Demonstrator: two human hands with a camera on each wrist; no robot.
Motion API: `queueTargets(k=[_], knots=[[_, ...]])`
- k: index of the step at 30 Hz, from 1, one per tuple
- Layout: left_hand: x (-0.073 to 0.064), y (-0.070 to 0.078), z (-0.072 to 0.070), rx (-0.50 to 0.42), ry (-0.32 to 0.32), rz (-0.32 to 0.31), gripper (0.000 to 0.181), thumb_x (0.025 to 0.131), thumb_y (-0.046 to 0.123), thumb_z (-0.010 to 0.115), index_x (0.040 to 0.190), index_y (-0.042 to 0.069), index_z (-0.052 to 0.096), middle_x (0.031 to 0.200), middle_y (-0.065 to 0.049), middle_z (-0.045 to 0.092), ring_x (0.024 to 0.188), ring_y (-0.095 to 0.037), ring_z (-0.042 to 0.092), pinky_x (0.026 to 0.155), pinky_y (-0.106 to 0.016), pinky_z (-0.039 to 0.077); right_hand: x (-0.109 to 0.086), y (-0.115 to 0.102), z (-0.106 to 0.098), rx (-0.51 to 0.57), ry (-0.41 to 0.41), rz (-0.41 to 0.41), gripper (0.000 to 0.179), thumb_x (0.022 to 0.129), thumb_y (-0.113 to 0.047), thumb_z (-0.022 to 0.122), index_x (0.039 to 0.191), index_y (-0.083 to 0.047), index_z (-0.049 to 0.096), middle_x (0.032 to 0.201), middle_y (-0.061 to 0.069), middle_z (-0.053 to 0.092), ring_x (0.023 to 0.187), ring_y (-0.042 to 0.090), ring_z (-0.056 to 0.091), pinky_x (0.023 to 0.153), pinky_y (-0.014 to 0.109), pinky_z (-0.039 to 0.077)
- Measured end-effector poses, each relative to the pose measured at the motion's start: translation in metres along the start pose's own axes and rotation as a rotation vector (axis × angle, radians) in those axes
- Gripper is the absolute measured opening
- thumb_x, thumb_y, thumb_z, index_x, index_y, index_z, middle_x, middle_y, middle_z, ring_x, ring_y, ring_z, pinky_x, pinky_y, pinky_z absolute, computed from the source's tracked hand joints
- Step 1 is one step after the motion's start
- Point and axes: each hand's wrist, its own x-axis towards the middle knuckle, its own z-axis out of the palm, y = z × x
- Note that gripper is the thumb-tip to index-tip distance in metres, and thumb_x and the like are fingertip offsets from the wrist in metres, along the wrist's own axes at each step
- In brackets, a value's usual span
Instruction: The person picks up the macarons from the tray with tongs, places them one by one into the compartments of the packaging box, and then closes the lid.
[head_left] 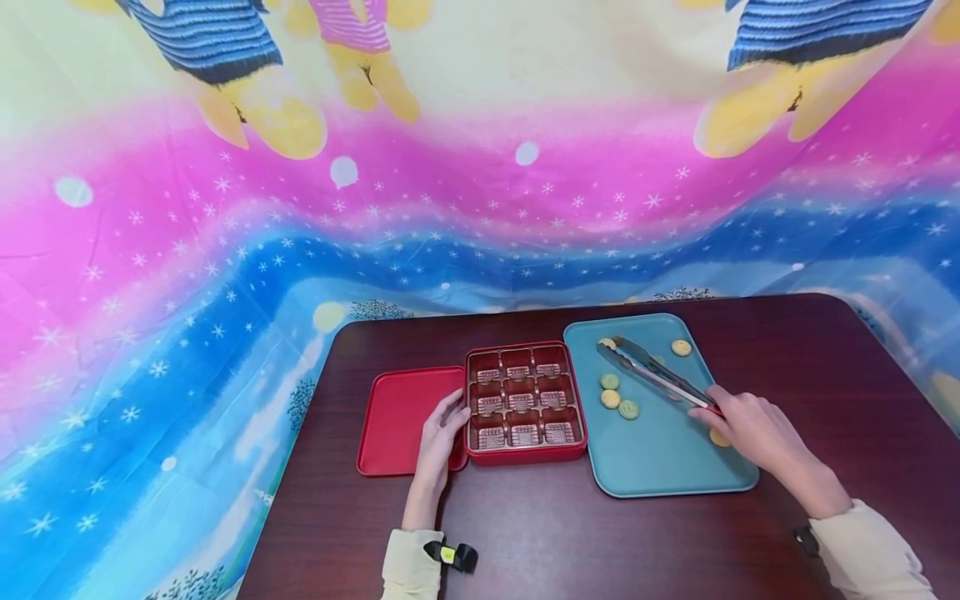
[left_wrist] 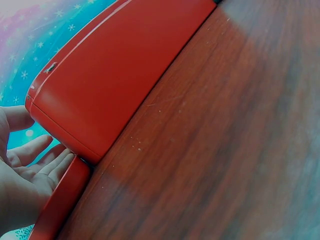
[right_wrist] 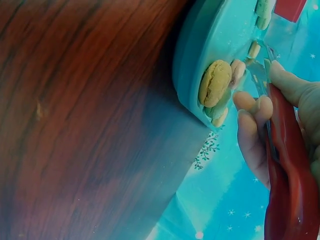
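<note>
A red box (head_left: 525,457) holds a brown plastic insert divided into several compartments, with no food in them. My left hand (head_left: 438,437) touches the box's left side, its fingers extended over the edge of a flat red lid (head_left: 401,417). In my right hand (head_left: 761,429) I grip a pair of tongs with red handles (right_wrist: 292,175) over the teal tray (head_left: 660,471). The tongs' tips point at the tray's far left, right by a yellow macaron (head_left: 607,342). Several macarons lie around them, among them a green one (head_left: 628,409) and a yellow one close to my right hand (right_wrist: 215,83).
The box stands between the lid on its left and the tray on its right, close against both. All rest on a dark wooden table (head_left: 525,533). A colourful printed cloth (head_left: 480,200) hangs along the table's back and left edges.
</note>
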Motion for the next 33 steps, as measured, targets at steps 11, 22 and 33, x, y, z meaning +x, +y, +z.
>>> queueTargets(k=[11, 22, 33], knots=[[0.0009, 0.0000, 0.0013, -0.011, 0.009, -0.013, 0.050, 0.102, 0.012, 0.064, 0.149, -0.001, 0.052, 0.151, -0.022, 0.052, 0.143, -0.033, 0.046, 0.116, -0.042, 0.037, -0.0006, 0.0006, 0.0005, 0.000, 0.007, -0.005, 0.028, 0.093, -0.022, 0.079, 0.093, -0.005, 0.057, 0.059, -0.004, 0.036, 0.047, 0.010, 0.035, 0.042, 0.027, 0.030], [-0.0009, 0.0000, 0.0011, -0.007, 0.002, -0.026, 0.053, 0.102, 0.018, 0.066, 0.150, 0.004, 0.052, 0.151, -0.017, 0.053, 0.141, -0.032, 0.048, 0.112, -0.040, 0.043, -0.0007, 0.0005, -0.0002, -0.009, 0.009, -0.003, 0.028, 0.093, -0.022, 0.078, 0.093, -0.005, 0.057, 0.059, -0.004, 0.036, 0.047, 0.011, 0.035, 0.043, 0.027, 0.030], [0.0002, 0.0006, 0.0005, -0.005, 0.009, -0.017, 0.051, 0.102, 0.014, 0.065, 0.149, -0.001, 0.052, 0.151, -0.022, 0.052, 0.142, -0.032, 0.047, 0.113, -0.036, 0.041, -0.0015, -0.0015, -0.0018, -0.013, 0.034, -0.019, 0.027, 0.092, -0.021, 0.079, 0.093, -0.005, 0.057, 0.058, -0.005, 0.034, 0.046, 0.010, 0.033, 0.042, 0.027, 0.028]])
